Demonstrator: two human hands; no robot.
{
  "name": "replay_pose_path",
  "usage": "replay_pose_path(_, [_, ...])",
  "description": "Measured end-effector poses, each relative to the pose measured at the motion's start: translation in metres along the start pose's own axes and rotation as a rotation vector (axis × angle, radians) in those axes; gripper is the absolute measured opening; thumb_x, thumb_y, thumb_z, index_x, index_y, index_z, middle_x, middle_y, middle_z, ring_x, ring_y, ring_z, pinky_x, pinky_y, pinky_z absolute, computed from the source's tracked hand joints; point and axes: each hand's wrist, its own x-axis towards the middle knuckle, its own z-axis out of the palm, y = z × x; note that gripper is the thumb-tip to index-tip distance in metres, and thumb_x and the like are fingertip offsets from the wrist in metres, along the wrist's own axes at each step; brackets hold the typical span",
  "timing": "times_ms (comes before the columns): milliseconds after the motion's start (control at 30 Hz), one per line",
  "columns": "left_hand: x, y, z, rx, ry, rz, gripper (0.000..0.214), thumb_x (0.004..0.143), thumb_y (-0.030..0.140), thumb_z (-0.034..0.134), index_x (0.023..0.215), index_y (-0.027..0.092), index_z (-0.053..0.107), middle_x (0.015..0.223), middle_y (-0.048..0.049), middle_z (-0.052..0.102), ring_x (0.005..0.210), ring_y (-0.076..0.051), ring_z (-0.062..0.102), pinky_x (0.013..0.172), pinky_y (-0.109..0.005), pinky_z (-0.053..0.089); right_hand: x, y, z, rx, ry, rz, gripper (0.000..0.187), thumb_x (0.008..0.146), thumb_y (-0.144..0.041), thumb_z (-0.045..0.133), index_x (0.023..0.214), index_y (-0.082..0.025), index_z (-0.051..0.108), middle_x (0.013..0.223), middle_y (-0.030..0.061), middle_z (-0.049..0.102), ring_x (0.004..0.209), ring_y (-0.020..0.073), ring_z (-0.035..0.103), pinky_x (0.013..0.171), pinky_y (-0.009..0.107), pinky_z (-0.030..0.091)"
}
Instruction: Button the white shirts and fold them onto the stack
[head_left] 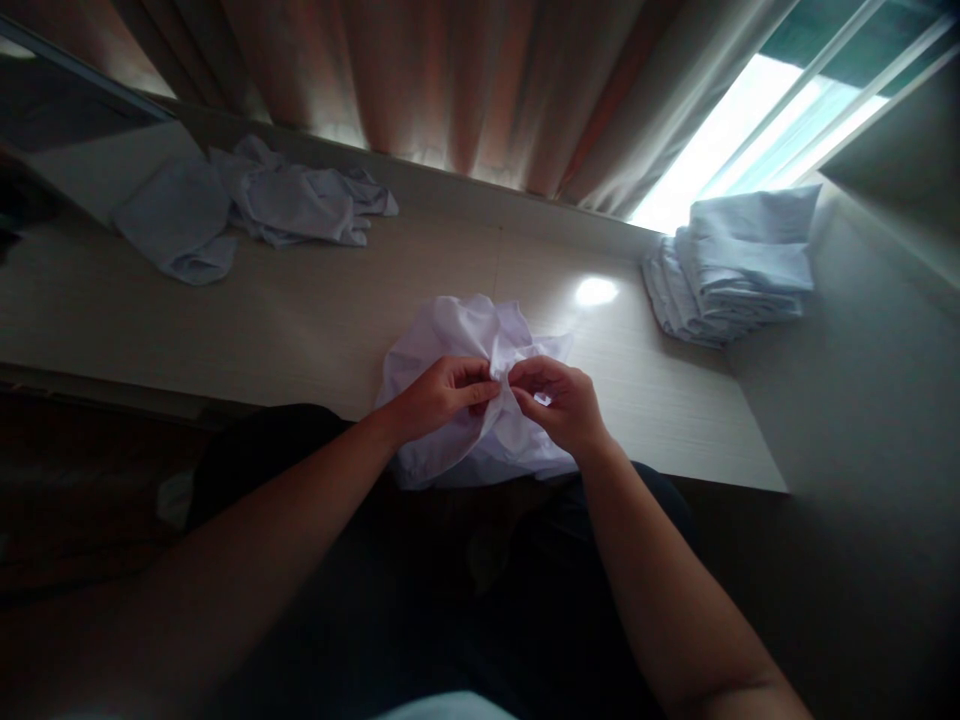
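Observation:
A rumpled white cloth [450, 335], perhaps a garment, lies at the front edge of the table and hangs slightly over it toward my lap. My left hand [457, 392] pinches a raised fold of it between thumb and fingers. Just to the right, my right hand [559, 400] has its thumb and fingertips curled together at the same fold. A small gap shows inside its curl. Whether a button or other small part sits between the fingertips is too small to make out.
Folded white cloths [750, 260] are stacked at the right beside the wall. Loose white cloths [292, 200] lie crumpled at the back left. The pale table [300, 310] runs along a curtain [450, 90], with a bright window [765, 120] at the upper right.

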Motion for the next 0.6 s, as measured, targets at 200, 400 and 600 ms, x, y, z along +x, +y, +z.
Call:
replay_pose_path(200, [0.0003,0.0013,-0.0007,0.022,-0.011,0.0,0.026,0.082,0.039,0.069,0.083,0.014,0.068,0.069,0.0008,0.057,0.064,-0.011,0.05,0.06,-0.022,0.039,-0.0002,0.0006,-0.0004,-0.009,-0.007,-0.018,0.012,0.085,-0.028,0.07,0.093,-0.02,0.066,0.073,-0.0015,0.066,0.062,0.0094,0.059,0.057,0.023,0.049])
replay_pose_path(400, [0.0002,-0.0007,-0.0012,0.032,-0.025,-0.013,0.026,0.084,0.039,0.067,0.083,0.014,0.067,0.069,0.0009,0.056,0.063,-0.011,0.05,0.06,-0.023,0.039,0.0008,0.0013,-0.001,-0.027,-0.03,-0.021,0.011,0.084,-0.025,0.069,0.093,-0.02,0.065,0.072,-0.0022,0.065,0.062,0.0089,0.058,0.056,0.022,0.048])
replay_pose_path(600, [0.0012,-0.0043,-0.0033,0.085,-0.045,-0.006,0.024,0.086,0.037,0.064,0.081,0.013,0.065,0.07,0.0007,0.056,0.064,-0.011,0.049,0.062,-0.023,0.038,0.0016,0.0004,-0.0004,-0.062,-0.071,-0.002,0.012,0.079,-0.019,0.067,0.09,-0.02,0.061,0.075,-0.0015,0.065,0.065,0.01,0.059,0.058,0.023,0.049])
